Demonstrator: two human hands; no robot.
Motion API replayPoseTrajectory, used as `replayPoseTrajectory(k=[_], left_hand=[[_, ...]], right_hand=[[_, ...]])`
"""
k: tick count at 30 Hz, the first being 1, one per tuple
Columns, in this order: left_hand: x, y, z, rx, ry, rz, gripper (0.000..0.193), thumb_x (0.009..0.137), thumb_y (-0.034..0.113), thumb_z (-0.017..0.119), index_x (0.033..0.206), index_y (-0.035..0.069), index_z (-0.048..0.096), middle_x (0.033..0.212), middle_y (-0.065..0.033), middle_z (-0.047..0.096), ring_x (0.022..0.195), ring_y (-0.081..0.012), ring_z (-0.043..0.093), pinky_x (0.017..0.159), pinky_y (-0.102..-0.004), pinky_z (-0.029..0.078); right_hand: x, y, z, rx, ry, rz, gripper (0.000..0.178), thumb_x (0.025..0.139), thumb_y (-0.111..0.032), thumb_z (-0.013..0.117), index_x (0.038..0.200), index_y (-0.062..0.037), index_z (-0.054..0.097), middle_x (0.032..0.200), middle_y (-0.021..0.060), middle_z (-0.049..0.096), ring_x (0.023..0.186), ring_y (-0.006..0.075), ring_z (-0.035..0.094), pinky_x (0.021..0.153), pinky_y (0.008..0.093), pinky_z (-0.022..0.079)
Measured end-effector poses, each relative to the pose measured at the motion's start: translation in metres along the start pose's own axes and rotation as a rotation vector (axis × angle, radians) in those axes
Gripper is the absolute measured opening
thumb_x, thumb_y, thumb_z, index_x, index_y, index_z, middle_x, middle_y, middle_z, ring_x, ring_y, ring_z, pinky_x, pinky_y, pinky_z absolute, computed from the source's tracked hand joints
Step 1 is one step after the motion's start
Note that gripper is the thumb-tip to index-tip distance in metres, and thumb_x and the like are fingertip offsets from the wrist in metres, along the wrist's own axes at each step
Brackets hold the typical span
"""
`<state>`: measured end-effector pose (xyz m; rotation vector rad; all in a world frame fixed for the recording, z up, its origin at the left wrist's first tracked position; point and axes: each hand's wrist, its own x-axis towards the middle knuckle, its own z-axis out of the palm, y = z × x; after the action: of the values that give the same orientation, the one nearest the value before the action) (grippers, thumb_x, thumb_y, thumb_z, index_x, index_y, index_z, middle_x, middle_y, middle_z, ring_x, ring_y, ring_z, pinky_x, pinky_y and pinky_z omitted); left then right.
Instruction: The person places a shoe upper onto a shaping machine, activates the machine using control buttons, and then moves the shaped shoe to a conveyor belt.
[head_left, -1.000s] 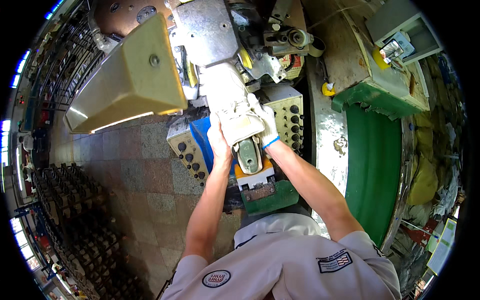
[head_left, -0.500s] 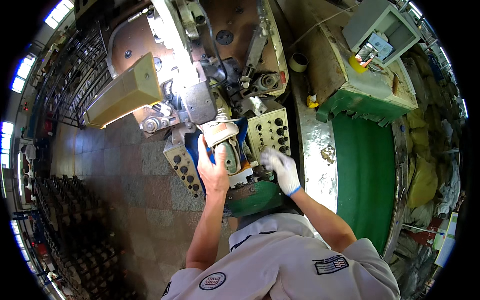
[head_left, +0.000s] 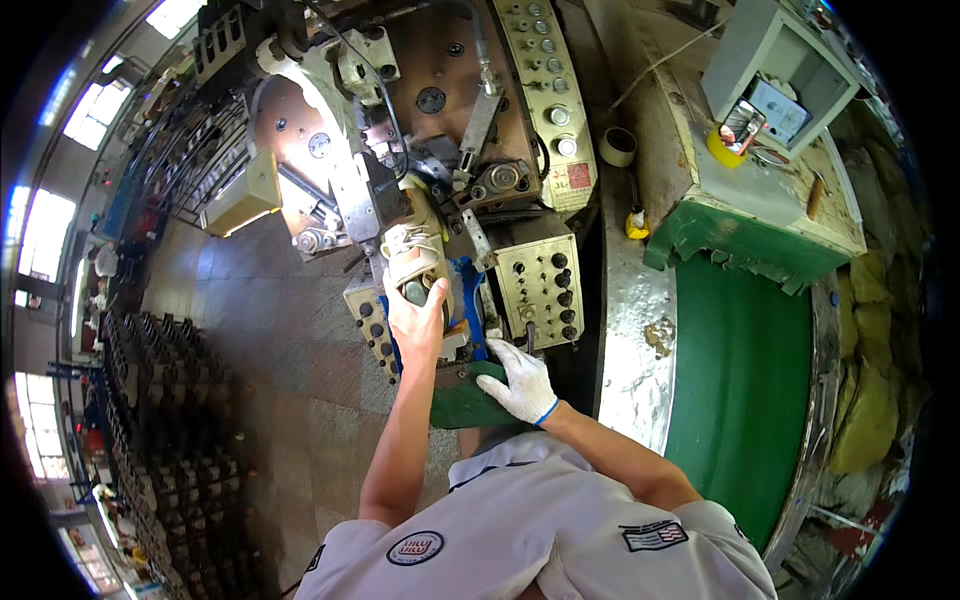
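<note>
My bare left hand grips the heel end of a beige shoe upper with laces, stretched over a green last. The toe end points away from me, under the metal head of a large machine. Just in front of the shoe is a blue machine part. My right hand, in a white knitted glove, is beside the machine's lower front with fingers and thumb apart. It holds nothing that I can see; its fingertips are near the blue part, and I cannot tell whether they touch.
A panel with black knobs stands right of the shoe. Farther right are a green conveyor belt with a metal edge and a bench with a grey open box, a phone and yellow tape. Dark racks stand at the left.
The shoe has moved away from me, toe farther into the machine, with my left hand still on it. My right hand has come left, from the knob panel toward the machine's lower front.
</note>
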<state>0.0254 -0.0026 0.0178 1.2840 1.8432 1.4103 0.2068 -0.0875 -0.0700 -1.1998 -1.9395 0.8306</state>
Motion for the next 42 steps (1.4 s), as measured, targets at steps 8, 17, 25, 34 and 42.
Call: replayPoseTrajectory(k=[8,17,25,34,42], left_hand=[[-0.003,0.012,0.012,0.039,0.055,-0.162,0.065,0.078,0.021,0.081,0.136,0.01,0.054,0.122,-0.0128,0.067,0.11,-0.0264,0.064,0.098,-0.0382,0.048],[0.004,-0.009,0.001,0.096,-0.013,-0.171,0.073,0.072,0.017,0.087,0.138,0.008,0.056,0.124,-0.0122,0.069,0.113,-0.0249,0.065,0.098,-0.0364,0.049],[0.018,-0.002,0.0,0.326,0.081,-0.232,0.058,0.067,0.021,0.083,0.118,0.002,0.065,0.103,-0.0167,0.074,0.095,-0.0317,0.071,0.087,-0.041,0.054],[-0.042,-0.011,-0.029,-1.09,-0.436,-0.689,0.047,0.082,0.01,0.068,0.126,-0.006,0.06,0.112,-0.0195,0.071,0.097,-0.034,0.072,0.091,-0.0471,0.059],[-0.128,-0.004,-0.01,-1.252,-0.671,-1.068,0.052,0.102,0.047,0.051,0.14,0.012,0.057,0.137,-0.01,0.064,0.122,-0.0316,0.062,0.099,-0.0536,0.051]], right_hand=[[-0.003,0.009,0.0,0.008,0.062,-0.075,0.067,0.09,-0.045,0.071,0.134,0.0041,0.055,0.128,0.0247,0.064,0.115,0.0375,0.065,0.098,0.0429,0.053],[-0.005,0.005,0.004,-0.003,0.067,-0.092,0.066,0.09,-0.044,0.072,0.134,0.0023,0.056,0.126,0.0239,0.065,0.114,0.0367,0.065,0.097,0.0424,0.053],[-0.011,0.0,0.002,-0.003,-0.065,0.065,0.07,0.093,-0.039,0.071,0.143,0.0037,0.049,0.136,0.024,0.061,0.126,0.0334,0.06,0.106,0.0385,0.048],[0.042,0.031,-0.031,1.49,0.108,0.55,0.085,0.1,-0.068,0.039,0.155,-0.0036,0.034,0.15,0.0274,0.048,0.133,0.042,0.052,0.111,0.0525,0.041],[0.059,-0.06,-0.092,2.066,0.106,0.188,0.074,0.092,-0.06,0.058,0.143,-0.0065,0.053,0.125,0.0238,0.066,0.106,0.0397,0.069,0.093,0.0508,0.058]])
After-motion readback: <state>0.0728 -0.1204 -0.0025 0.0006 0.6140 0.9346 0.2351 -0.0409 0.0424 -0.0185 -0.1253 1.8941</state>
